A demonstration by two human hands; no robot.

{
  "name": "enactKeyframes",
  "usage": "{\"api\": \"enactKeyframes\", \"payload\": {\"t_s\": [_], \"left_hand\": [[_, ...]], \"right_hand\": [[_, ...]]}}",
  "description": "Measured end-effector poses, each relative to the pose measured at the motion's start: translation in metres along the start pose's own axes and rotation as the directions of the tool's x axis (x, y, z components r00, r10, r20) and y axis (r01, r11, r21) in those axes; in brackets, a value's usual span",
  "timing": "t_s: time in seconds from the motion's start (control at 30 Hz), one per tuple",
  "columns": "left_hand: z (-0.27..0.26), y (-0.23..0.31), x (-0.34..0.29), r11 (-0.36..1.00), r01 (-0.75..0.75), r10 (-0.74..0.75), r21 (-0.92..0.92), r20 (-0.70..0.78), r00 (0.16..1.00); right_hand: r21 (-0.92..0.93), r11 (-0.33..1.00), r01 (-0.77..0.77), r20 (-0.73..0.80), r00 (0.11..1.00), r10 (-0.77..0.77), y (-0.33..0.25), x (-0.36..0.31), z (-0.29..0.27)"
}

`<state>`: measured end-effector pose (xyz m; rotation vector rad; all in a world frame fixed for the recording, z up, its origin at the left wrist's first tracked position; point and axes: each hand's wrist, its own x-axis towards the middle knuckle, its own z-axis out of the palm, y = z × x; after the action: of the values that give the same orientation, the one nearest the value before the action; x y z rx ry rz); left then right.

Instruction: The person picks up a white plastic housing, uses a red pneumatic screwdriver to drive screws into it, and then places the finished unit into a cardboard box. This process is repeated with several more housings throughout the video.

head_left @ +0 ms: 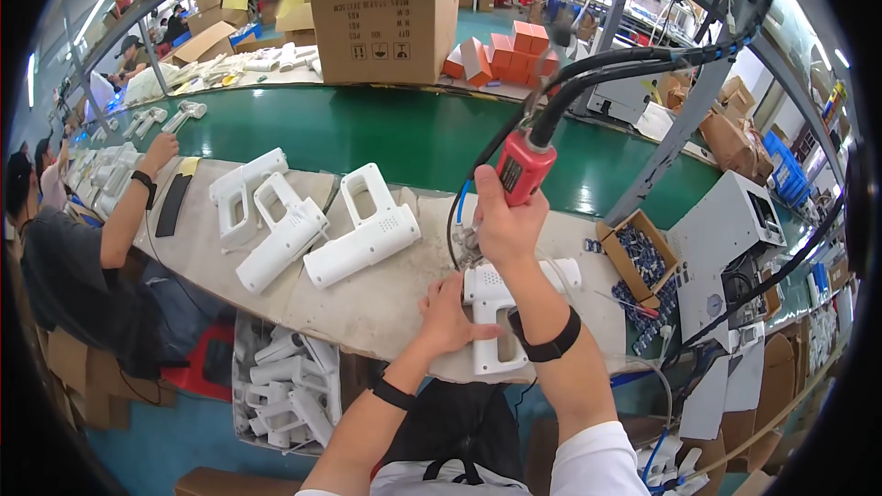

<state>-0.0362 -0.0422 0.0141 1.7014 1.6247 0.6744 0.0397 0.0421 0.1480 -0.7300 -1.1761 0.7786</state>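
Observation:
In my right hand is a red electric screwdriver hanging from thick black cables; I grip it upright. Its tip is hidden behind my hand and wrist. Under it, near the bench's front edge, a white pistol-shaped plastic housing lies on its side. My left hand steadies that housing, fingers at its left end and thumb against the handle loop. To the left on the bench lie similar housings: one with a dotted grille, another beside it, and one farther left.
An open carton of small dark parts sits to the right, beside a grey-white machine. A green conveyor belt runs behind the bench. Below stands a bin of white housings. A co-worker reaches over the bench at left.

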Motion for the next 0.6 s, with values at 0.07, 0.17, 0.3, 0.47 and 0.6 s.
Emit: {"api": "enactKeyframes", "payload": {"t_s": [0.07,0.17,0.3,0.47,0.6], "left_hand": [[-0.001,0.002,-0.001,1.000,-0.012,0.012,-0.002,0.002,1.000],[0.002,0.002,-0.002,1.000,-0.018,0.019,0.023,-0.017,1.000],[0.003,0.004,-0.003,0.999,-0.041,0.041,-0.002,-0.023,0.999],[0.010,-0.004,-0.002,0.923,-0.238,0.105,-0.304,-0.395,0.913],[-0.001,0.021,-0.007,0.866,-0.344,0.191,-0.363,-0.397,0.898]], "right_hand": [[0.017,0.999,-0.033,0.037,0.999,0.033,-0.001,-0.003,0.001],[-0.022,1.000,0.012,0.040,0.999,-0.011,0.005,-0.006,-0.006],[-0.031,0.992,0.121,-0.048,0.991,-0.122,-0.011,-0.004,-0.016],[0.086,0.994,0.071,-0.015,0.997,-0.070,-0.077,-0.011,-0.014],[0.119,0.992,0.045,0.035,0.998,-0.049,-0.090,-0.019,-0.018]]}}
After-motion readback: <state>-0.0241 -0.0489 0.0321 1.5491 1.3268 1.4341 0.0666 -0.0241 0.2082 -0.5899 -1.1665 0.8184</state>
